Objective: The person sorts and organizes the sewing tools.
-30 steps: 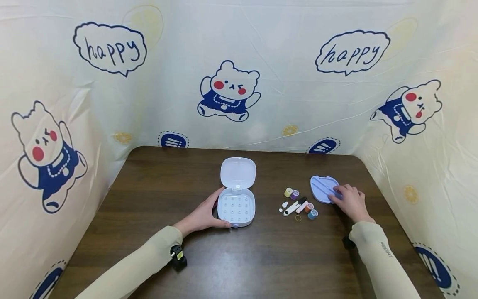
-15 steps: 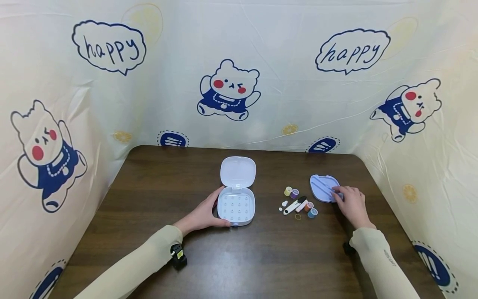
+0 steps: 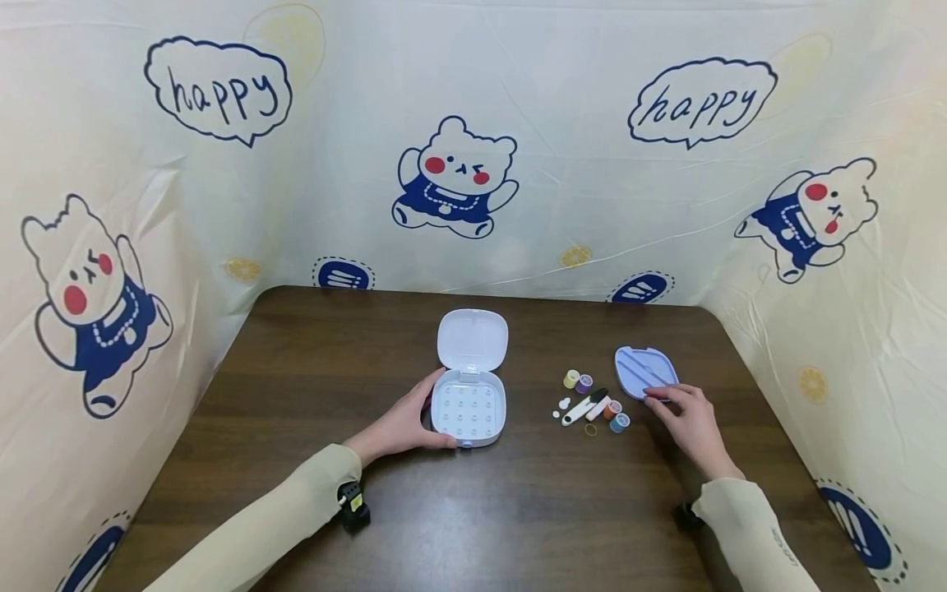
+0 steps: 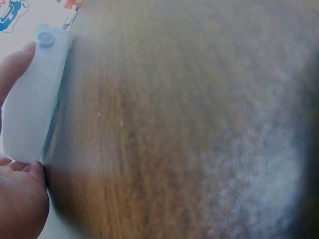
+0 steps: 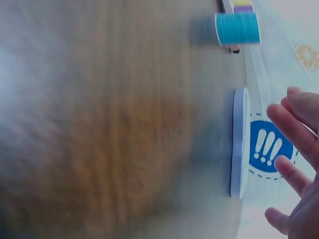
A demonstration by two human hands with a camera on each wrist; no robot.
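A pale sewing box [image 3: 468, 442] lies with its lid [image 3: 472, 339] raised, small pegs showing across its floor. My left hand [image 3: 399, 425] grips its left side, thumb at the front near the latch and fingers behind. In the left wrist view the thumb lies beside the round latch [image 4: 46, 39] on the front wall. A flat lavender tray [image 3: 638, 372] with moulded grooves rests to the right. Just over its near edge is my right hand [image 3: 691, 423], thumb and index finger close together. From the right wrist, the fingers are spread apart, holding nothing, above the tray [image 5: 239, 144].
Between box and tray lie a yellow spool [image 3: 571, 378], purple spool [image 3: 584, 384], orange spool [image 3: 612, 409] and blue spool [image 3: 620, 423]. Among them are black-and-white thread snips [image 3: 583, 409], a pinkish stick [image 3: 598, 409], small white pieces [image 3: 565, 404] and a gold ring [image 3: 590, 429].
My right hand has moved back toward me from the lavender tray, its fingers coming off the tray's surface. My left hand and the box have stayed in place.
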